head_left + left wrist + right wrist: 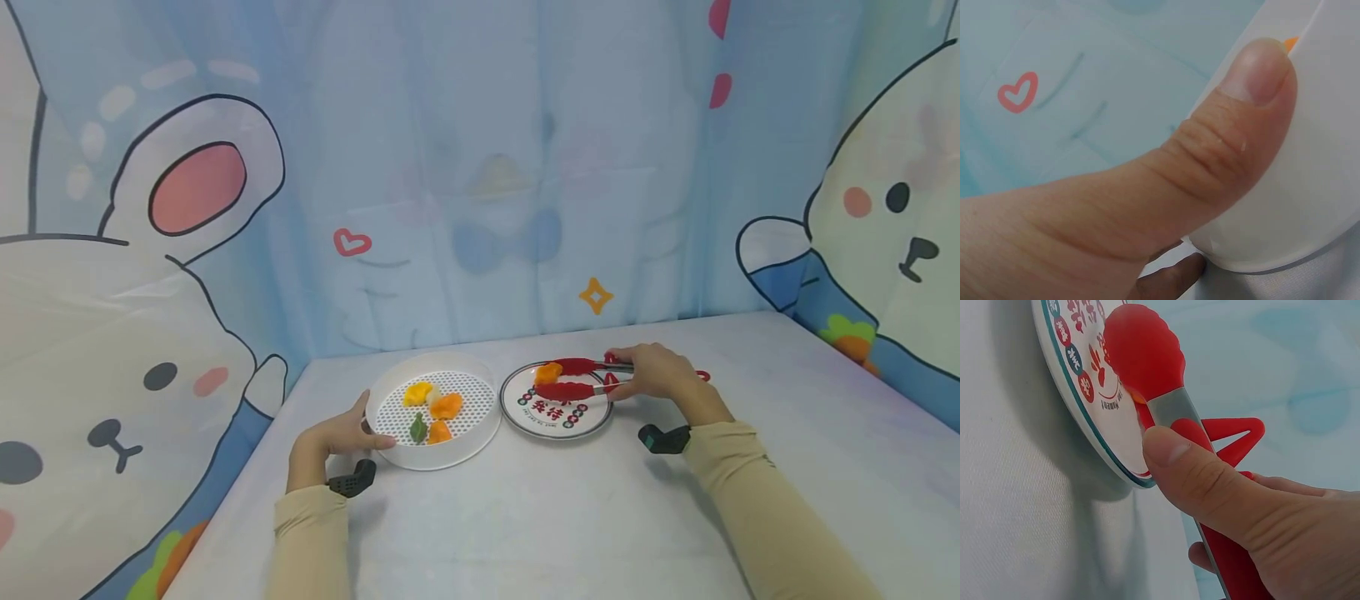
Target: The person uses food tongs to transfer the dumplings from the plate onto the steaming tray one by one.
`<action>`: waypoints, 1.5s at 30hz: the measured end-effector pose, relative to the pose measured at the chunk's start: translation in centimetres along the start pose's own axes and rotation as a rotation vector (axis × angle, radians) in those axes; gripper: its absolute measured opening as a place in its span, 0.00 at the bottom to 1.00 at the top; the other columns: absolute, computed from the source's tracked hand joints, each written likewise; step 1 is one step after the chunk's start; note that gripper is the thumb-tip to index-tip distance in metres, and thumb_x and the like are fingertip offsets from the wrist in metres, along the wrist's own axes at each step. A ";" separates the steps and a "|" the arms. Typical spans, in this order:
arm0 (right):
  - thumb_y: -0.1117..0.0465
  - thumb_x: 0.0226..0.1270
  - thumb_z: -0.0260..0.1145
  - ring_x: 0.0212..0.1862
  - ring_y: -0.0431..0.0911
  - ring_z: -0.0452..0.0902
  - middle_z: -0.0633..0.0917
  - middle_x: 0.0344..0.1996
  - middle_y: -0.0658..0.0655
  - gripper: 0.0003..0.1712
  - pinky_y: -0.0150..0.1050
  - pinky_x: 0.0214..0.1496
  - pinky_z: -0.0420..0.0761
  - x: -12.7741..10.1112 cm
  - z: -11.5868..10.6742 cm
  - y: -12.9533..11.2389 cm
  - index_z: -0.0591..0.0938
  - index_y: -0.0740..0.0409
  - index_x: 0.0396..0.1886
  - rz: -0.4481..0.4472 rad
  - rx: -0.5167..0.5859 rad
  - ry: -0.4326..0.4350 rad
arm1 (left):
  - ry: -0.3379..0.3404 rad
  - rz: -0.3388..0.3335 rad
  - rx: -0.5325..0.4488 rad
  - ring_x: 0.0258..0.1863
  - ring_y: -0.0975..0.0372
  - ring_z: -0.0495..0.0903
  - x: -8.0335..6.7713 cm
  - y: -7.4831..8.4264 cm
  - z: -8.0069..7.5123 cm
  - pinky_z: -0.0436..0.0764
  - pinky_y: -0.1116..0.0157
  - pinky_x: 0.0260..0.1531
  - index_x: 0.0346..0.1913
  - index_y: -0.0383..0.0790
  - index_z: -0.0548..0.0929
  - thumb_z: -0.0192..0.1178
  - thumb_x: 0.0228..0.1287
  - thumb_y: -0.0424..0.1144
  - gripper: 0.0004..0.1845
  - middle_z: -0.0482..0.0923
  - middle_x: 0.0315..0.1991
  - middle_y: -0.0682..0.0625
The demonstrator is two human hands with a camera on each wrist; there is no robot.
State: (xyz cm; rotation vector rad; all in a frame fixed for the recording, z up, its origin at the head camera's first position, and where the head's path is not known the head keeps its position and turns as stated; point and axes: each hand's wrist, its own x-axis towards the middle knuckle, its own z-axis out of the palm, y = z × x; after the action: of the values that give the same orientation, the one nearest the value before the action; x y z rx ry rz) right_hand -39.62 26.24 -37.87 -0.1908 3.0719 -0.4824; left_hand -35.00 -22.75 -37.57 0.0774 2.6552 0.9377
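Note:
My left hand [341, 433] holds the left side of a round white steamer tray [480, 443] with a perforated bottom. Its thumb [1241, 106] lies across the outer wall near the rim. In the tray are a yellow piece [417, 394], orange pieces [446, 407], a small pale piece and a green leaf-shaped piece [418, 429]. My right hand [654, 372] grips a pair of red-tipped tongs [1147, 353] with metal arms. An orange piece [548, 373] sits between the tong heads, over a white plate [558, 427]; whether it touches the plate I cannot tell.
The plate, with red characters and a dark rim, stands just right of the tray. Both are on a white-covered table [525, 525]. Behind the table hangs a blue curtain [495, 167] with cartoon figures.

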 end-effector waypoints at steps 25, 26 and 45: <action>0.38 0.41 0.77 0.58 0.64 0.67 0.74 0.60 0.70 0.54 0.61 0.49 0.77 -0.2 -0.8 0.0 0.69 0.54 0.68 -0.010 0.027 0.046 | 0.010 -0.010 -0.012 0.74 0.40 0.42 0.2 0.3 -0.6 0.49 0.36 0.67 0.75 0.41 0.31 0.71 0.46 0.59 0.68 0.34 0.76 0.36; 0.38 0.41 0.77 0.58 0.64 0.67 0.74 0.60 0.70 0.55 0.61 0.49 0.77 -0.2 -0.8 0.0 0.68 0.54 0.69 -0.012 0.030 0.033 | 0.009 -0.007 -0.016 0.74 0.40 0.42 0.2 0.3 -0.6 0.49 0.36 0.67 0.75 0.42 0.31 0.71 0.46 0.59 0.68 0.34 0.76 0.36; 0.40 0.39 0.78 0.59 0.62 0.68 0.75 0.60 0.67 0.55 0.63 0.55 0.74 -0.6 -0.5 -0.2 0.69 0.56 0.68 -0.086 0.041 -0.075 | 0.008 -0.037 -0.021 0.74 0.39 0.42 0.2 -0.2 0.1 0.49 0.36 0.67 0.75 0.41 0.32 0.71 0.46 0.59 0.67 0.35 0.76 0.35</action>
State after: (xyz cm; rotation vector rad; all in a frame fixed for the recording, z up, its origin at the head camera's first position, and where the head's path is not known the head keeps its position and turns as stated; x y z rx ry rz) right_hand -39.00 26.27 -37.38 -0.3337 2.9874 -0.5282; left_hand -35.19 -22.81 -37.88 0.0198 2.6444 0.9564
